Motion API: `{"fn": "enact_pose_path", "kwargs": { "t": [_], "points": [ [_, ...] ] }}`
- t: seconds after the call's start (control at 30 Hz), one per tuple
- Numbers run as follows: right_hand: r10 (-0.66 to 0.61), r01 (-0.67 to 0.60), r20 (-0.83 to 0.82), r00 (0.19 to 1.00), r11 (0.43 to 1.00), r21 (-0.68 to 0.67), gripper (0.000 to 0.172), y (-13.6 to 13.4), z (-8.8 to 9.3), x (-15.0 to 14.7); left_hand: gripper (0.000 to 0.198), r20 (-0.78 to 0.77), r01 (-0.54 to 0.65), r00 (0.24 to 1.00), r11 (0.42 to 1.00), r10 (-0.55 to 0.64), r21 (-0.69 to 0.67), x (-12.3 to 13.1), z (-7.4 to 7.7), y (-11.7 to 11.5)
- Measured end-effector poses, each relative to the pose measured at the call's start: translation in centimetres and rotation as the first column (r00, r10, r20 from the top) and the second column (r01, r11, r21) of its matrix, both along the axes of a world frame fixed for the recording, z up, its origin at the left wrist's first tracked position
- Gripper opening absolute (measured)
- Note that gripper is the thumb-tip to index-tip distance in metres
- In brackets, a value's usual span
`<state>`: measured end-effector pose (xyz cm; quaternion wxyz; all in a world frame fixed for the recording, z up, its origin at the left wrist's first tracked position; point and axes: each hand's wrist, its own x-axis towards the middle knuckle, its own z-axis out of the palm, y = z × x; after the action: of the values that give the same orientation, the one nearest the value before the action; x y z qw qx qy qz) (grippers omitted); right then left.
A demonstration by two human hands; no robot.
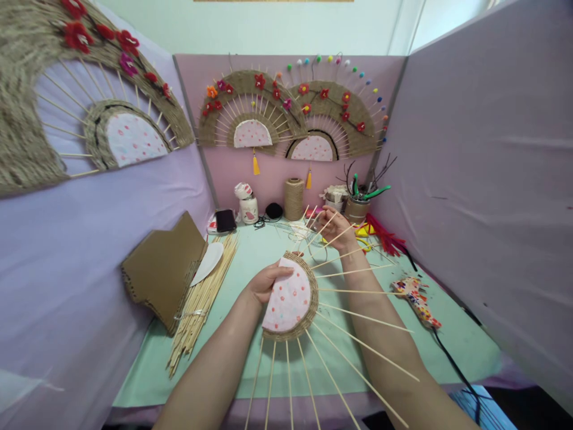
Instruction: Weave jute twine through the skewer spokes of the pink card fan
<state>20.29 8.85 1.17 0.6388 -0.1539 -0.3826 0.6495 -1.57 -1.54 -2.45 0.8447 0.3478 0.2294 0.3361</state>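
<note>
My left hand (270, 280) grips a half-round fan piece (290, 295) by its straight side, thumb on the dotted pink-and-white face. Rows of twine wrap its curved edge, and thin wooden sticks (358, 291) fan outward from it, several reaching toward me over the table's front edge. Beyond the piece, my right hand (335, 228) is raised among the far sticks with its fingers curled together. A thin loop of twine (312, 254) hangs between those fingers and the piece. The fingertips are small and partly behind sticks.
A bundle of sticks (201, 304) and folded cardboard (163, 269) lie left. A floral-patterned glue gun (418, 301) with a black cord lies right. Behind stand a twine spool (293, 200) and a can of tools (357, 209). Finished fans (253, 89) hang on the partitions.
</note>
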Motion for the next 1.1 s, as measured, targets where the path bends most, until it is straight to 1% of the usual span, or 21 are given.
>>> {"fn": "enact_pose_path", "kwargs": {
  "t": [0.13,0.27,0.4,0.5,0.6,0.63,0.7,0.8,0.9,0.93,0.97,1.03,1.1],
  "points": [
    [-0.025,0.028,-0.051,0.998,0.999,0.045,0.014,-0.1,0.2,0.1,0.032,0.006,0.022,1.0,1.0,-0.022,-0.009,0.3,-0.1,0.0],
    [-0.026,0.027,-0.056,0.998,0.999,0.023,0.016,0.1,0.2,0.2,0.029,-0.004,0.035,0.999,0.999,-0.035,-0.008,0.7,-0.2,-0.2],
    [0.06,-0.06,-0.086,0.995,0.998,-0.005,0.018,0.4,0.0,0.4,0.038,0.009,0.036,0.999,0.999,-0.036,-0.01,0.8,-0.1,-0.3],
    [0.112,-0.114,-0.032,0.993,0.99,-0.077,0.015,0.6,-0.6,-0.2,0.04,0.031,0.053,0.998,0.999,-0.053,-0.004,0.7,-0.1,-0.3],
    [0.139,-0.128,0.084,0.987,0.984,-0.12,0.017,0.5,-1.6,-1.9,0.037,0.005,0.05,0.999,0.999,-0.05,-0.013,0.7,-0.2,-0.2],
    [0.165,-0.151,0.119,0.979,0.982,-0.115,0.019,0.3,-1.9,-2.7,0.037,-0.007,0.044,0.999,0.999,-0.044,-0.017,0.7,-0.2,-0.3],
    [0.251,-0.236,0.17,0.953,0.966,-0.104,0.023,-0.2,-2.5,-4.4,0.034,-0.022,0.029,0.999,0.999,-0.029,-0.013,0.7,-0.1,-0.3],
    [0.406,-0.384,0.241,0.882,0.914,-0.133,0.034,-1.4,-3.2,-7.1,0.031,-0.022,0.002,1.0,1.0,-0.001,0.002,0.8,0.2,-0.5],
    [0.543,-0.523,0.293,0.787,0.839,-0.15,0.043,-2.7,-3.5,-9.3,0.031,-0.01,-0.035,0.999,0.999,0.035,0.002,0.7,0.4,-0.6],
    [0.561,-0.543,0.29,0.775,0.826,-0.148,0.044,-2.9,-3.5,-9.8,0.031,-0.004,-0.04,0.999,0.999,0.04,0.002,0.7,0.4,-0.6],
    [0.56,-0.543,0.278,0.78,0.827,-0.143,0.045,-3.1,-3.5,-10.2,0.031,0.004,-0.045,0.999,0.999,0.045,0.002,0.6,0.4,-0.6],
    [0.524,-0.506,0.241,0.817,0.852,-0.137,0.045,-3.1,-3.6,-10.6,0.031,0.023,-0.065,0.998,0.998,0.065,-0.009,0.6,0.3,-0.5],
    [0.484,-0.463,0.22,0.847,0.875,-0.14,0.044,-2.8,-3.6,-10.6,0.026,0.03,-0.084,0.996,0.995,0.085,-0.056,0.7,0.2,-0.4]
  ]
}}
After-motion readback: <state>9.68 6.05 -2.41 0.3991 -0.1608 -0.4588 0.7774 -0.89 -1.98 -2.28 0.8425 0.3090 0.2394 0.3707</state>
